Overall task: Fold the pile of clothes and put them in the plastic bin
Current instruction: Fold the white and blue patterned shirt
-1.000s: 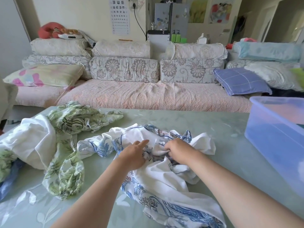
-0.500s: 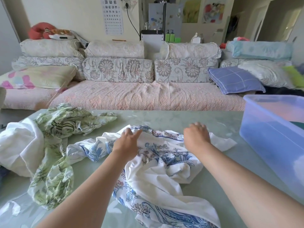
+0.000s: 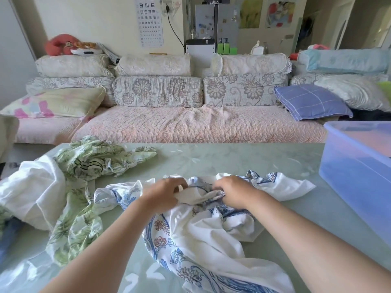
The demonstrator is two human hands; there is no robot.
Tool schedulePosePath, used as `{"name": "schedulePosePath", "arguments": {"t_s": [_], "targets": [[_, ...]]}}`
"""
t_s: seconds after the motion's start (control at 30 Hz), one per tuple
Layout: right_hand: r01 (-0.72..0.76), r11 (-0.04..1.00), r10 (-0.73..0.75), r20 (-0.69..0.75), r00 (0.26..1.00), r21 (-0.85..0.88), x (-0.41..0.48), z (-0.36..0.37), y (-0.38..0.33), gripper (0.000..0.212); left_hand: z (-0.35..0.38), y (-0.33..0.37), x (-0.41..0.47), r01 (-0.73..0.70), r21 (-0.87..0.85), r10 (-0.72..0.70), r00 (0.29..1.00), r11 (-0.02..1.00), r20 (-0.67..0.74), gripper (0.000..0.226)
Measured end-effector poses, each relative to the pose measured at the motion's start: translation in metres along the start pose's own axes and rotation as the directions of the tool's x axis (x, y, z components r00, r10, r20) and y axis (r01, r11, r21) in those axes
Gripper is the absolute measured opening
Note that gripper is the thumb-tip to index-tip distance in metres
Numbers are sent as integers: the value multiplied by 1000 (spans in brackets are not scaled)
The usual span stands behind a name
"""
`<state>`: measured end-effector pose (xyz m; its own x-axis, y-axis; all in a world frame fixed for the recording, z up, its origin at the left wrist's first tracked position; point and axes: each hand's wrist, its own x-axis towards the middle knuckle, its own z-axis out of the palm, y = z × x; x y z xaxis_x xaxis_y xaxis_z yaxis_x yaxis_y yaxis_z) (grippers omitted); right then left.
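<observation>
A crumpled white garment with blue floral print lies on the pale green table in front of me. My left hand pinches a white fold of it near its far edge. Close beside it, my right hand grips the same bunched cloth, fingers curled into the fabric. The translucent blue plastic bin stands at the right edge of the table. A pile of other clothes sits to the left: a green leaf-print garment and a white one.
Behind the table's far edge runs a sofa with a pink cover and several cushions. A bit of blue cloth shows at the far left under the pile. Bare table surface lies between the garment and the bin.
Half a second ago my hands were spread apart and flat on the garment. Now they have come together near its middle and taken hold of the cloth. The view has tilted slightly.
</observation>
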<state>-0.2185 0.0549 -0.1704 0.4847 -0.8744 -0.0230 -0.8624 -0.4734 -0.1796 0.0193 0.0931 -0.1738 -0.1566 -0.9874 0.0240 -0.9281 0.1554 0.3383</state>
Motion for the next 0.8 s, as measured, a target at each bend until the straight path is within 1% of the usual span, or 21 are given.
{"name": "schedulePosePath", "arguments": {"t_s": [0.07, 0.1, 0.13, 0.2, 0.23, 0.27, 0.3, 0.33, 0.37, 0.4, 0.43, 0.47, 0.5, 0.53, 0.57, 0.6, 0.63, 0.7, 0.73, 0.77, 0.8], "targets": [[-30, 998, 35, 89, 995, -57, -11, -11, -2, 36, -6, 7, -21, 1, 2, -1, 965, 1000, 260, 37], [-49, 997, 57, 168, 984, -54, -16, -14, -3, 31, -8, 11, -30, -2, 22, -6, 940, 1000, 341, 38], [-67, 997, 72, 267, 961, -28, -20, -18, -6, 24, -11, 13, -37, 13, 21, -20, 921, 1000, 389, 35], [-174, 982, 122, 445, 887, 77, -27, -21, -12, 7, -15, 13, -45, 143, -138, -66, 890, 980, 452, 24], [-246, 958, 140, 510, 848, 147, -29, -23, -16, 8, -16, 12, -48, 225, -230, -96, 880, 947, 466, 20], [-292, 936, 144, 546, 825, 195, -31, -25, -21, 19, -16, 10, -50, 282, -282, -136, 885, 917, 445, 18], [-290, 937, 151, 523, 838, 194, -30, -25, -24, 32, -15, 7, -50, 285, -273, -175, 914, 919, 366, 18], [-231, 966, 159, 429, 889, 120, -28, -24, -25, 46, -14, 3, -50, 241, -168, -197, 951, 956, 239, 18], [-163, 987, 154, 275, 949, 10, -27, -24, -28, 54, -12, -2, -49, 205, -31, -200, 972, 978, 119, 24], [-82, 995, 87, 94, 992, -57, -25, -20, -32, 51, -10, -7, -49, 192, 69, -195, 979, 979, 53, 38], [-13, 1000, 12, -41, 999, -20, -24, -16, -36, 37, -8, -10, -49, 202, 113, -211, 975, 973, 69, 54], [41, 997, -36, -88, 996, 63, -23, -15, -40, 23, -8, -13, -48, 234, 125, -250, 960, 964, 129, 67], [74, 990, -65, -70, 995, 123, -23, -13, -44, 38, -8, -14, -48, 253, 148, -278, 943, 956, 182, 75], [55, 986, -59, 24, 998, 156, -22, -10, -47, 62, -9, -14, -48, 250, 200, -292, 932, 947, 215, 76], [10, 989, -29, 126, 992, 149, -22, -7, -49, 77, -10, -13, -48, 226, 265, -286, 934, 937, 214, 69], [-19, 994, -1, 180, 984, 110, -22, -5, -50, 78, -12, -10, -48, 196, 319, -262, 948, 927, 180, 56], [-12, 997, -1, 179, 984, 76, -21, -2, -48, 65, -14, -7, -47, 175, 345, -227, 967, 922, 116, 42], [-32, 998, 29, 45, 999, 53, -17, -3, -44, 16, -21, -3, -43, 165, 306, -155, 986, 938, -57, 24], [-64, 993, 70, -60, 996, 94, -16, -7, -40, 15, -25, -2, -41, 165, 267, -125, 979, 949, -159, 24], [-77, 984, 107, -184, 977, 161, -17, -14, -37, 21, -32, -2, -40, 167, 221, -102, 955, 961, -279, 25], [-80, 972, 143, -288, 947, 219, -13, -18, -41, 20, -39, -8, -43, 161, 142, -90, 908, 977, -409, 26]]}}
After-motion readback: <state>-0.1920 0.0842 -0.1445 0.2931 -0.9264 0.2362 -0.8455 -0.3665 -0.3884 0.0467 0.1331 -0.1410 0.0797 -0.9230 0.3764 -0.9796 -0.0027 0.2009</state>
